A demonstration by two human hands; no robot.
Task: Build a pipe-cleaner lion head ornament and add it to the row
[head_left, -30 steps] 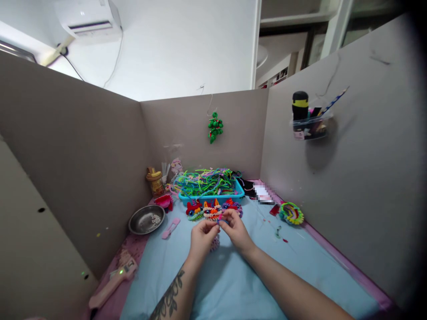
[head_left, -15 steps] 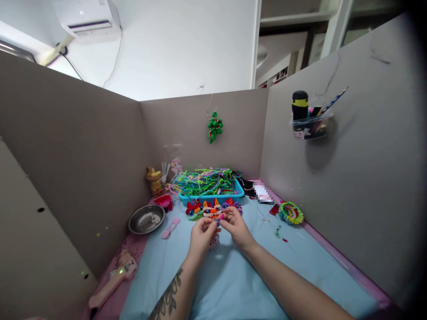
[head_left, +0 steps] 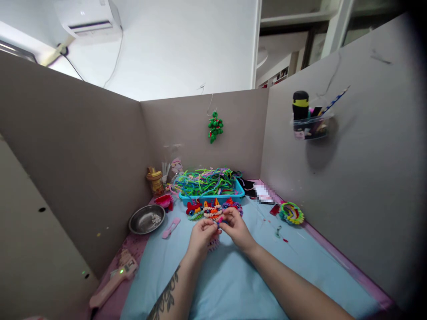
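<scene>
1. Head view: L forearm point(head_left: 176, 289) & R forearm point(head_left: 290, 275) slant inward from near edge, over blue cloth point(head_left: 230, 289); wrists apart, fingertips meeting approx. mid-scene.
2. Pale-pink looped pc point(head_left: 213, 244) just below fingertips; can't tell if joined to pc above.
3. L hand point(head_left: 201, 233): thumb + index nearly closed, pinching left side of small pink-and-blue pc point(head_left: 220, 219).
4. R hand point(head_left: 236, 227): same pc pinched from right.
5. Step now, prob.: fine fingertip shaping/joining. Next move prob. calls for steady L pinch, small R adjustments.
6. Far: fuzzy figures point(head_left: 212, 210), then blue tray point(head_left: 213, 200) w/ fuzzy stems point(head_left: 207, 182).
</scene>
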